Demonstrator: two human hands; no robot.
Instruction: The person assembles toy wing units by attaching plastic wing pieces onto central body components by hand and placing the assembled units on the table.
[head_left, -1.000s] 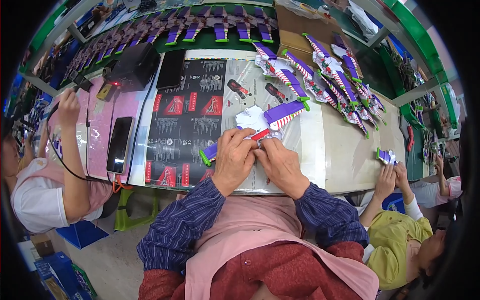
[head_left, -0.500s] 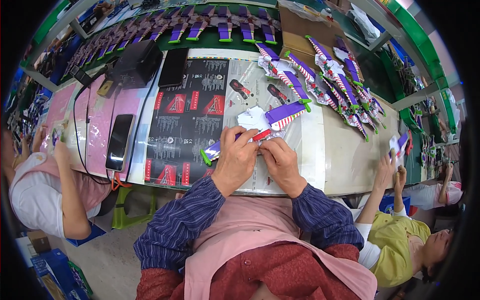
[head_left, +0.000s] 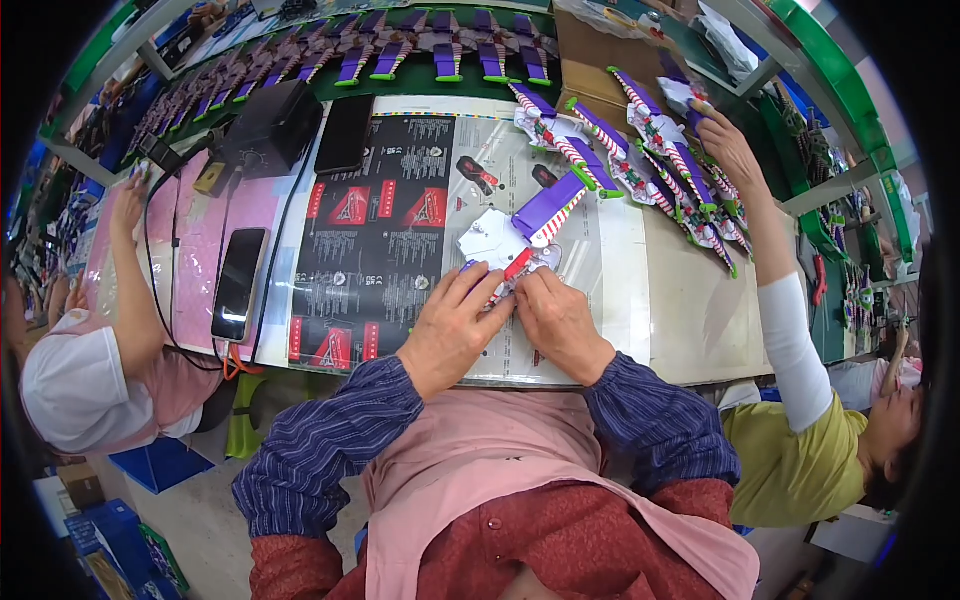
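Observation:
A white plastic toy [head_left: 492,238] with purple wings, red-and-white striped edges and a green tip lies tilted on the printed sheet before me. My left hand [head_left: 455,318] presses its fingers around the near wing, whose far end it mostly covers. Close beside it, my right hand [head_left: 562,322] pinches at the toy's near edge by a red part. What sits between those right fingertips is hidden. The upper wing [head_left: 552,208] points away to the right, toward a pile of similar toys [head_left: 665,150].
A black sheet with red printed panels [head_left: 370,240] covers the table's middle. To the left are a phone on a cable [head_left: 240,285], another phone [head_left: 345,135] and a black box [head_left: 270,125]. Toys line the green conveyor [head_left: 420,75]. A co-worker's hand [head_left: 725,145] touches the pile.
The toy has turned so its upper wing points more steeply away, and its body shifted slightly left. My left hand moved down and left. The right co-worker's arm now reaches to the pile.

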